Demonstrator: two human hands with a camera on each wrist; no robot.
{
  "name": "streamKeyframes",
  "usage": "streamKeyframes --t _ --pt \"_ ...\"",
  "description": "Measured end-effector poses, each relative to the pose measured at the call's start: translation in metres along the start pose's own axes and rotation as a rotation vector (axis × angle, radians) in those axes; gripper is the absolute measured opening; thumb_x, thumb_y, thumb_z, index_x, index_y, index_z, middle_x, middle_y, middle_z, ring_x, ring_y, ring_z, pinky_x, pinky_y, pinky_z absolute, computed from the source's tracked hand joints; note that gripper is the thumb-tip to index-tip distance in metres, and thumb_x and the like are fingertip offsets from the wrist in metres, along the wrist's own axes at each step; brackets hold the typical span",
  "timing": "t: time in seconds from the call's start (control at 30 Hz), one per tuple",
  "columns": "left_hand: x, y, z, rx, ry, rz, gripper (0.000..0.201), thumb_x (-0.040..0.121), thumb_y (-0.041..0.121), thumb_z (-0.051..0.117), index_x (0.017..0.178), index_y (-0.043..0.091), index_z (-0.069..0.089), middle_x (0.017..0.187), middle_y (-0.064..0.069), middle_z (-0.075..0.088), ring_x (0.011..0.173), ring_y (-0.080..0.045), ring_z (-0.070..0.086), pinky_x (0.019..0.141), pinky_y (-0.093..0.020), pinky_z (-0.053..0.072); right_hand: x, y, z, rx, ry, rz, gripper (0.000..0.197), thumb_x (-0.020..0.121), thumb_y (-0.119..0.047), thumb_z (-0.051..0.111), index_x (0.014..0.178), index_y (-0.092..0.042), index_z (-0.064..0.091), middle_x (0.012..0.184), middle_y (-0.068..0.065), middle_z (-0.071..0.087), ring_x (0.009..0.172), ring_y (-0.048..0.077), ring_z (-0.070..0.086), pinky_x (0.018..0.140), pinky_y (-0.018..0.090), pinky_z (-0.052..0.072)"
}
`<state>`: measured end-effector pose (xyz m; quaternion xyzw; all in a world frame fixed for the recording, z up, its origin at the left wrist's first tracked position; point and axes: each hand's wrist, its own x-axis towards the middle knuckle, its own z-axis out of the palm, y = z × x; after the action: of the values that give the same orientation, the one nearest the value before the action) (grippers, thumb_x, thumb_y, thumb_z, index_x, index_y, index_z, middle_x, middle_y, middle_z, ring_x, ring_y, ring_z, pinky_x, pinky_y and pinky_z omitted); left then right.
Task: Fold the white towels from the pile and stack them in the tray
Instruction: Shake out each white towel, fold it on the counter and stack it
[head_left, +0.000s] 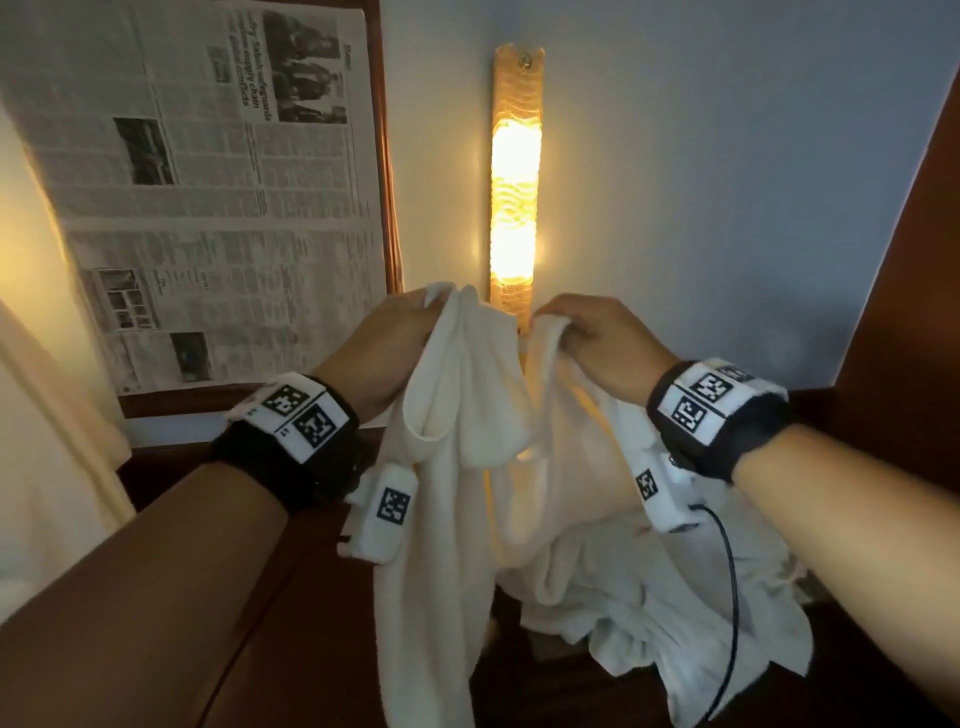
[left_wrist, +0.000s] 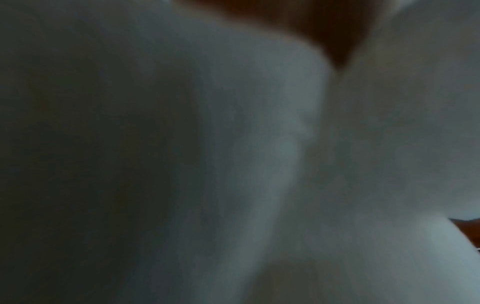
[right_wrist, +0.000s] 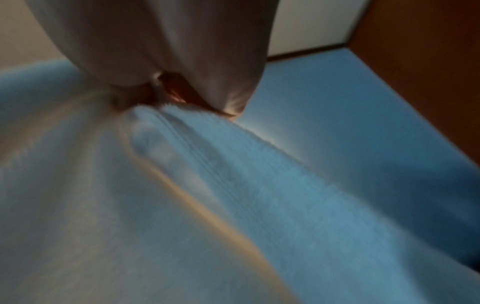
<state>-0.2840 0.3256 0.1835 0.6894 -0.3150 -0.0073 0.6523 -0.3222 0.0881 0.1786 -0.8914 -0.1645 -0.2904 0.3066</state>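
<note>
Towel (head_left: 457, 395): white, held up in front of the wall, upper edge bunched between both hands; the rest hangs in loose folds, lower end trailing toward the pile.
Newspaper (head_left: 208, 182): far left, pinned flat on the wall; not part of the task.
Left hand (head_left: 387, 340): fingers curled round one bunched part of the top edge. Left wrist view is only blurred cloth, so exact finger placement cannot be told.
Lamp (head_left: 516, 176): lit wall strip behind the towel, between the hands.
Right hand (head_left: 597, 338): fingers pinching the other bunched part of the top edge, near the left hand.
Pile (head_left: 675, 587): crumpled white cloth low right, on a dark wooden surface; how many towels it holds cannot be told.
Tray: not seen in any view.
Handling (judgement): soft, light, limp; no stiffness, sags wherever unsupported. Not fragile, not slippery.
Hold (judgement): best at two adjacent corners of one edge, hands well apart, so it hangs flat before folding.
</note>
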Motion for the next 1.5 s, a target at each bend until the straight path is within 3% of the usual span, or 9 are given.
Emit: streamKeyframes --t 0.17,0.3,0.53,0.7,0.87,0.97,1.07,1.3,1.5 --pt "-0.006 -0.006 0.016 -0.236 -0.054 -0.038 0.029 0.103 0.021 0.054 0.082 0.022 0.074 0.082 -0.002 0.068 0.078 -0.016 0.066 0.076 -0.034 0.053 0.021 -0.045 -0.002 -0.16 0.067 -0.061 0.019 0.089 -0.013 0.054 0.072 -0.008 0.06 0.07 0.006 0.062 0.069 0.024 0.056 0.066 0.037 0.044" --pt "-0.009 0.0 0.024 -0.215 0.008 0.01 0.027 0.098 0.029 0.06 0.075 0.029 0.075 0.079 0.001 0.065 0.078 -0.016 0.063 0.08 -0.036 0.051 0.017 -0.052 -0.004 -0.264 0.133 -0.013 0.034 0.087 -0.022 0.057 0.058 -0.015 0.041 0.057 0.001 0.046 0.058 0.02 0.044 0.058 0.031 0.032" --pt "0.003 0.026 0.005 -0.069 0.089 0.111 0.021 0.095 0.034 0.061 0.089 0.022 0.076 0.096 -0.012 0.068 0.095 -0.031 0.064 0.101 -0.057 0.048 -0.019 -0.048 0.006 -0.134 -0.039 0.058 0.032 0.079 -0.031 0.074 0.066 -0.021 0.047 0.064 -0.004 0.052 0.062 0.014 0.049 0.059 0.03 0.038" --pt "-0.001 0.057 -0.019 0.017 0.211 0.167 0.029 0.102 0.026 0.057 0.109 0.001 0.071 0.089 -0.007 0.068 0.081 -0.018 0.065 0.078 -0.036 0.053 -0.044 -0.001 0.006 -0.297 -0.172 0.27 0.027 0.088 -0.036 0.07 0.071 -0.017 0.06 0.076 0.001 0.064 0.074 0.02 0.06 0.066 0.032 0.042" --pt "-0.018 0.077 -0.059 0.207 0.307 0.168 0.023 0.102 0.032 0.053 0.081 0.028 0.063 0.083 -0.002 0.06 0.08 -0.018 0.059 0.084 -0.04 0.051 -0.067 0.048 -0.003 -0.342 -0.156 0.457 0.034 0.095 -0.035 0.063 0.073 -0.008 0.066 0.073 0.006 0.062 0.077 0.029 0.06 0.064 0.033 0.036" --pt "-0.035 0.08 -0.061 0.27 0.24 0.167 0.03 0.102 0.028 0.054 0.074 0.033 0.063 0.069 0.012 0.063 0.07 -0.001 0.063 0.075 -0.02 0.056 -0.052 0.035 -0.001 -0.262 -0.013 0.338 0.012 0.093 -0.01 0.061 0.091 -0.005 0.072 0.091 0.01 0.07 0.09 0.028 0.063 0.071 0.028 0.039" --pt "-0.049 0.073 -0.049 0.191 0.146 0.135 0.023 0.099 0.021 0.058 0.078 0.023 0.066 0.056 0.02 0.065 0.055 0.01 0.061 0.053 -0.008 0.046 -0.028 -0.013 0.008 -0.104 0.034 0.12 0.029 0.086 0.008 0.052 0.099 -0.007 0.073 0.1 0.008 0.072 0.091 0.012 0.063 0.076 0.006 0.04" --pt "-0.058 0.029 -0.045 0.126 0.108 0.003 0.027 0.101 0.023 0.056 0.08 0.026 0.073 0.077 0.007 0.072 0.083 -0.016 0.068 0.081 -0.033 0.055 0.011 -0.114 0.03 -0.002 0.058 -0.109 0.018 0.088 -0.007 0.058 0.087 -0.016 0.074 0.081 -0.013 0.068 0.073 -0.006 0.057 0.069 0.004 0.038" --pt "-0.068 0.03 -0.052 0.061 0.116 0.021 0.028 0.09 0.037 0.065 0.065 0.029 0.074 0.07 0.01 0.067 0.071 -0.007 0.063 0.077 -0.031 0.049 0.003 -0.123 0.033 -0.021 0.032 -0.027 0.013 0.085 -0.023 0.069 0.073 -0.017 0.067 0.07 -0.006 0.064 0.064 0.004 0.054 0.061 0.022 0.042"
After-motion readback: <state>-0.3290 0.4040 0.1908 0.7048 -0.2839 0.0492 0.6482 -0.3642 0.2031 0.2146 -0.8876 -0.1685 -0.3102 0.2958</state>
